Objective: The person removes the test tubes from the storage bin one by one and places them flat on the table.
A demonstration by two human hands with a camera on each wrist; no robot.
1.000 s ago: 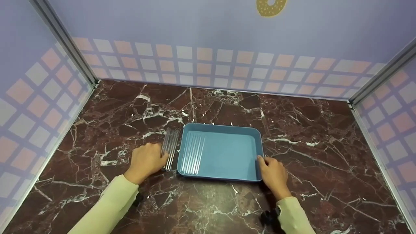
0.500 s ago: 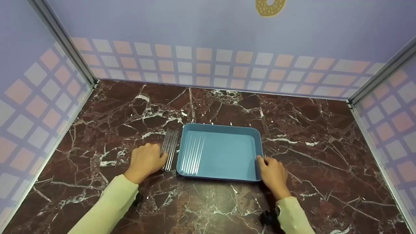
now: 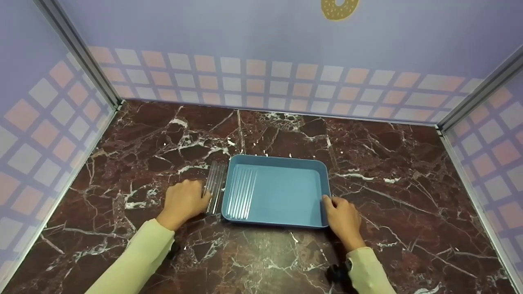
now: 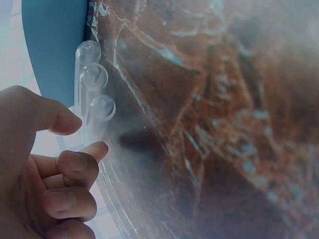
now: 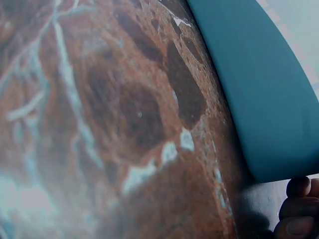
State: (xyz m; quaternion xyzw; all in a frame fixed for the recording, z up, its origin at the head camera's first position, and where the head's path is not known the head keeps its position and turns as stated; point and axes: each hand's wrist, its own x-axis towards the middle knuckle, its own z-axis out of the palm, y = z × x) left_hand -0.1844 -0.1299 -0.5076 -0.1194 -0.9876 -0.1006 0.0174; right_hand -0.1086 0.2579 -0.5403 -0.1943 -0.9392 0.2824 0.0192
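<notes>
A blue rectangular tray (image 3: 286, 196) lies on the marble surface, with several clear tubes (image 3: 242, 194) side by side along its left inner side. Outside the tray's left wall lie more clear glass or plastic test tubes (image 3: 216, 183); three rounded ends (image 4: 93, 77) show in the left wrist view. My left hand (image 3: 186, 202) has its thumb and index finger on either side of the nearest of these tubes, the other fingers curled. With the thumb at the rim and curled fingers outside, my right hand (image 3: 343, 216) grips the tray's right wall (image 5: 264, 99).
Dark red marble with white veins forms the work surface (image 3: 388, 212). Lilac panels (image 3: 265, 41) with a checked border enclose its back and both sides. Black wrist-worn devices (image 3: 338, 273) sit under the sleeves.
The loose test tubes beside the tray have shifted slightly right and lie closer together. Both hands and the tray have stayed almost still.
</notes>
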